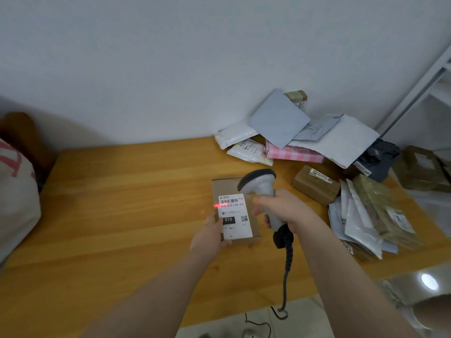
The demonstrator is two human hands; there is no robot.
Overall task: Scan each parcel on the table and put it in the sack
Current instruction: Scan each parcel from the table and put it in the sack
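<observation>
Left hand (211, 236) holding parcel (235, 211), right hand (284, 211) gripping scanner (262, 189) just above

Wooden table (122, 191), set against a wall. At its far right corner are heaped white padded bags (234, 135), a grey envelope (278, 118), a pink checked box (292, 153) and a dark bag (375, 159). A brown taped parcel (316, 185) is placed just in front, with flat bags (361, 215) fanned beside it at the right edge.

One scanner (262, 189), one sack (17, 203), two hands (212, 236) (285, 211)
</observation>
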